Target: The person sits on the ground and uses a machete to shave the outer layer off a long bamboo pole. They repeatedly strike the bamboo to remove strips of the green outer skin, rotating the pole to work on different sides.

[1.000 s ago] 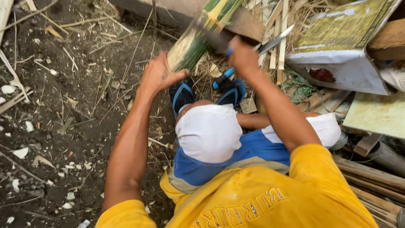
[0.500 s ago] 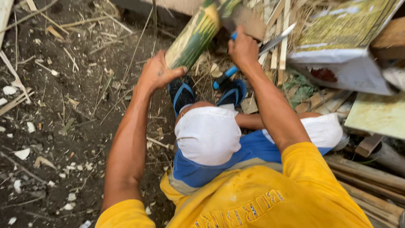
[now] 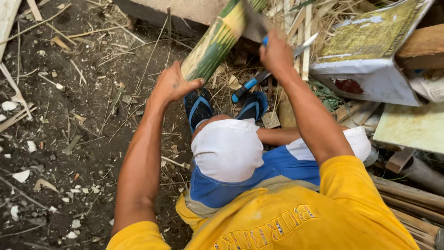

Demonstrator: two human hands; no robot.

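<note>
My left hand (image 3: 172,84) grips the near end of a thick green and yellow bamboo pole (image 3: 215,40) that slants up toward the top of the view. My right hand (image 3: 275,54) is closed on the blue handle of a broad blade (image 3: 252,18), which rests against the pole's upper right side. A second knife (image 3: 263,74) with a blue and black handle lies on the ground beyond my blue sandals (image 3: 198,107). My knees are bent in white and blue shorts.
Dark soil with bamboo shavings and white chips (image 3: 21,176) spreads on the left. Split bamboo strips (image 3: 300,41) lie ahead. A worn white box (image 3: 370,69), boards (image 3: 409,125) and stacked poles (image 3: 407,194) crowd the right side.
My right hand has risen toward the top of the view with the blade, nearer the pole. The left hand has kept its hold on the pole's near end.
</note>
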